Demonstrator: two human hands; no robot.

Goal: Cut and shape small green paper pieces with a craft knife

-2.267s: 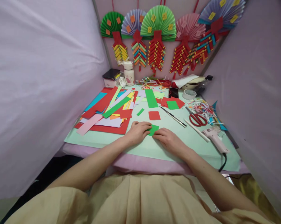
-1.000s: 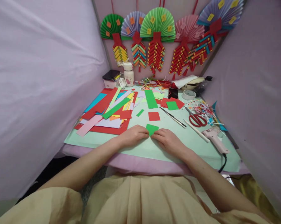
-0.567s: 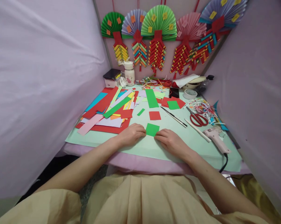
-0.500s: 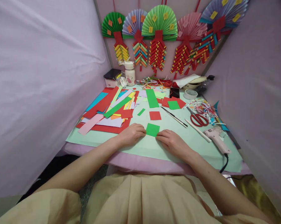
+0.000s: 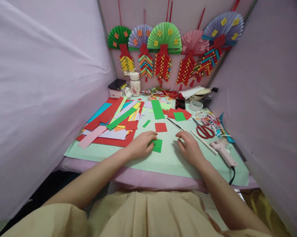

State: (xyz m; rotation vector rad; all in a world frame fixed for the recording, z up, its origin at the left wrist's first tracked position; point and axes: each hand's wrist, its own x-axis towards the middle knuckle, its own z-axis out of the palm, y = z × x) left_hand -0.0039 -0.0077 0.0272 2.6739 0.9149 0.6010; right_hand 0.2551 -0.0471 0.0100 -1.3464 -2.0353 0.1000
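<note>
A small green paper square (image 5: pixel 158 145) lies flat on the pale green table sheet (image 5: pixel 163 164) in front of me. Over its left edge is my left hand (image 5: pixel 142 144), thumb and fingers apart, with green showing in the gap; whether the fingertips press on it is hard to see. My right hand (image 5: pixel 189 148) is off to the right of the square, fingers loosely curved and apart, holding nothing. Just beyond it lies a thin black pen-like stick (image 5: pixel 174 124), its near end hidden by the hand. A red paper square (image 5: pixel 160 127) sits behind the green one.
At left is a pile of coloured paper on a red sheet (image 5: pixel 113 142). At right lie red-handled scissors (image 5: pixel 205 131), a white stick (image 5: pixel 204 142), a glue gun (image 5: pixel 223 151) and paper shreds (image 5: pixel 209 120). A bottle (image 5: pixel 135 86), tape roll (image 5: pixel 196 105) and phone (image 5: pixel 180 104) stand farther back.
My right hand has let go of the green square's right side and moved right, its fingers opening. My left hand now reaches farther over the square's left edge. The view has tilted up slightly.
</note>
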